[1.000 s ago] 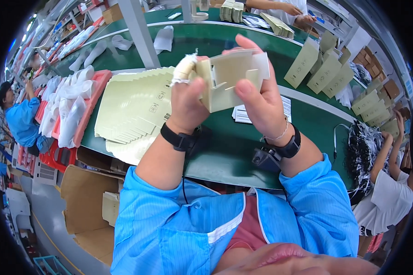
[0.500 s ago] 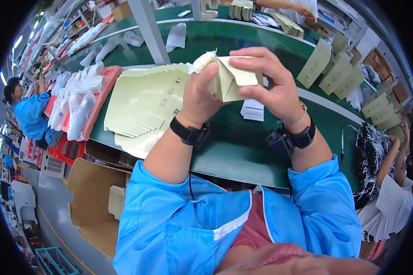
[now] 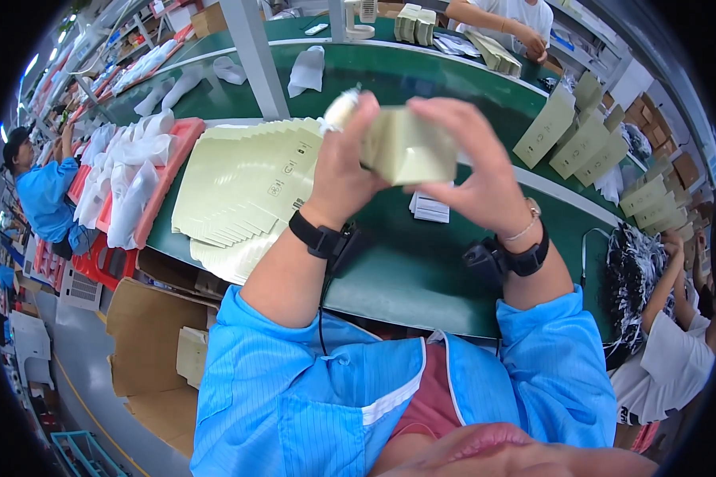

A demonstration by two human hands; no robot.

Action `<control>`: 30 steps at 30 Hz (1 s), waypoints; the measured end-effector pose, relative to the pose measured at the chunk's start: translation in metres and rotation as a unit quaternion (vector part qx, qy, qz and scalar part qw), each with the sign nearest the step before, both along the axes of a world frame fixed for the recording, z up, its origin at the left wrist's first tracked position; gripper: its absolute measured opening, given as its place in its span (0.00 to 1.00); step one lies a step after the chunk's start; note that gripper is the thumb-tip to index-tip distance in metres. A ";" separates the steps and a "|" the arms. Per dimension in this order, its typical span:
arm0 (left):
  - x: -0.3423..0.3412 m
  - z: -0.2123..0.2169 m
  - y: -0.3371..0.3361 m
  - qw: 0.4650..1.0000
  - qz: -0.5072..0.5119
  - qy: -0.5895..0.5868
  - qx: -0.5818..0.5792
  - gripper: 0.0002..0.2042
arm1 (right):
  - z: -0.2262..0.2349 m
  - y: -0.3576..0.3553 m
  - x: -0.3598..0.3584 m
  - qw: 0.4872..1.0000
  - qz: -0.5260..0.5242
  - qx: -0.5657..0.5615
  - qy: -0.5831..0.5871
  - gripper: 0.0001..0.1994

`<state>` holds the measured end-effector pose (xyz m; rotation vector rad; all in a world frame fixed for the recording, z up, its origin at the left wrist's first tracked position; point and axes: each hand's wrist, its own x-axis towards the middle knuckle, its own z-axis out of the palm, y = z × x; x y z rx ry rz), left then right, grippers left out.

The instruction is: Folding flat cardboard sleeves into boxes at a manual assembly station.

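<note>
Just above the middle of the frame, the left hand (image 3: 346, 155) and the right hand (image 3: 473, 171) both pinch a small pale green carton (image 3: 406, 147), held in the air over the green worktop (image 3: 406, 270). The carton looks light, made of thin card that is stiff only along its folds, so I judge it is best held at the edges and corners, because pressure on a flat panel could dent it. Further left lies a fanned stack of flat blanks (image 3: 247, 191).
</note>
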<state>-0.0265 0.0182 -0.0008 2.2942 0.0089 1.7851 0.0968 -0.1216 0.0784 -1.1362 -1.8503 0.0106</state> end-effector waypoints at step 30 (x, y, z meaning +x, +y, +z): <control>-0.002 0.010 -0.004 0.832 -0.247 0.142 -0.476 0.35 | -0.021 -0.008 0.070 0.951 -0.161 0.212 0.158 0.03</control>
